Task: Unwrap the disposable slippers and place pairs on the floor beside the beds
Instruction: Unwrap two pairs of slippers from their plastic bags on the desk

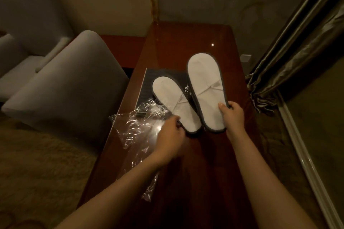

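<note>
Two flat white disposable slippers with dark grey edging are out of their wrapper above a glossy brown wooden table (195,163). My left hand (172,133) grips the near end of the left slipper (170,101). My right hand (232,115) pinches the near right edge of the right slipper (204,87), thumb on top. The two slippers touch and splay apart toward the far side. An empty crumpled clear plastic wrapper (137,128) lies on the table's left edge, partly under my left hand and forearm.
A dark striped package or booklet (149,83) lies on the table under the left slipper. Two grey upholstered chairs (70,83) stand to the left. Curtains (290,65) hang at the right beside a window frame. Patterned carpet (41,163) covers the floor.
</note>
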A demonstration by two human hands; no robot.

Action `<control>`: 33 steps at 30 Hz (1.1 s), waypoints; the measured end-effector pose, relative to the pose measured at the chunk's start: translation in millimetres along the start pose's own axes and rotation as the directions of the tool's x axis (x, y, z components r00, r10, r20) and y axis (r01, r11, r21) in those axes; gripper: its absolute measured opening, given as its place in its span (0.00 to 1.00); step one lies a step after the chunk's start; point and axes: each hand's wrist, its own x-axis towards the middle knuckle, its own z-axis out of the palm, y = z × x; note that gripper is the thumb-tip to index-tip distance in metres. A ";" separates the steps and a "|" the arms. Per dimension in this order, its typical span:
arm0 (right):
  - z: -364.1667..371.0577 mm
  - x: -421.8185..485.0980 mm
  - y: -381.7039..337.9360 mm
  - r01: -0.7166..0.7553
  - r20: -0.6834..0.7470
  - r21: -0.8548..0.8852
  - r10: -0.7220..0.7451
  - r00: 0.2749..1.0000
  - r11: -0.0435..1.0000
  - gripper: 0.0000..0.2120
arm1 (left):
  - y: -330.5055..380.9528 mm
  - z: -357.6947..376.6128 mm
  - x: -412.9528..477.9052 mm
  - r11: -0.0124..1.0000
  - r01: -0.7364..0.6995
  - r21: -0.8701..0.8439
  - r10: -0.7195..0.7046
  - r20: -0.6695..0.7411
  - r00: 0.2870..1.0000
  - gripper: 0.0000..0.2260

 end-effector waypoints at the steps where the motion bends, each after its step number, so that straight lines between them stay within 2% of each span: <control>1: 1.5 1.1 2.7 -0.014 -0.009 -0.002 0.014 1.000 1.000 0.13 | 7.6 14.3 6.7 0.982 0.141 -0.127 -0.127 0.110 0.986 0.13; 2: 2.4 2.2 5.4 -0.031 -0.015 -0.005 0.031 0.999 1.000 0.13 | 14.8 26.0 14.0 0.907 0.331 -0.261 -0.276 0.225 0.935 0.09; 3: 2.6 3.5 8.4 -0.048 -0.018 -0.010 0.047 0.999 0.999 0.13 | 19.1 35.9 20.9 0.776 0.502 -0.382 -0.401 0.317 0.860 0.06; 4: 1.6 4.9 11.8 -0.061 -0.022 -0.015 0.061 0.998 0.998 0.13 | 20.2 43.6 28.0 0.639 0.611 -0.467 -0.484 0.372 0.792 0.04; 5: -0.3 6.3 15.3 -0.071 -0.029 -0.021 0.070 0.997 0.997 0.13 | 18.3 50.1 35.4 0.550 0.657 -0.515 -0.534 0.389 0.751 0.06; 6: -2.8 7.6 19.0 -0.078 -0.036 -0.027 0.077 0.996 0.997 0.14 | 14.8 55.7 43.2 0.502 0.676 -0.539 -0.569 0.383 0.728 0.12; 9: -12.6 10.7 29.1 -0.094 -0.051 -0.033 0.093 0.994 0.995 0.15 | 5.4 67.8 60.9 0.509 0.688 -0.518 -0.682 0.245 0.689 0.25; 12: -20.5 12.5 37.4 -0.144 -0.043 -0.001 0.144 0.989 0.990 0.14 | 8.2 73.2 75.1 0.492 0.661 -0.566 -0.714 0.172 0.679 0.26; 15: -25.8 14.7 41.2 -0.176 -0.023 0.020 0.176 0.984 0.984 0.14 | 10.7 75.1 87.2 0.440 0.628 -0.642 -0.726 0.156 0.669 0.25; 17: -28.2 16.9 41.6 -0.178 -0.023 0.022 0.178 0.984 0.984 0.14 | 11.6 75.8 89.2 0.430 0.614 -0.662 -0.708 0.174 0.684 0.23; 21: -28.5 20.3 35.5 -0.163 -0.019 0.042 0.163 0.986 0.986 0.14 | 20.9 74.6 86.4 0.382 0.488 -0.785 -0.608 0.184 0.772 0.21; 25: -29.2 23.0 22.4 -0.127 -0.002 0.084 0.127 0.992 0.988 0.10 | 36.0 66.9 79.8 0.373 0.462 -0.804 -0.544 0.214 0.812 0.22; 28: -34.3 26.3 8.5 -0.068 -0.014 0.121 0.070 0.997 0.990 0.10 | 51.2 57.5 71.3 0.407 0.424 -0.809 -0.467 0.215 0.858 0.20; 33: -47.2 24.0 -19.0 0.028 -0.016 0.221 -0.025 1.000 0.975 0.06 | 75.4 37.8 51.3 0.506 0.297 -0.810 -0.324 0.141 0.936 0.18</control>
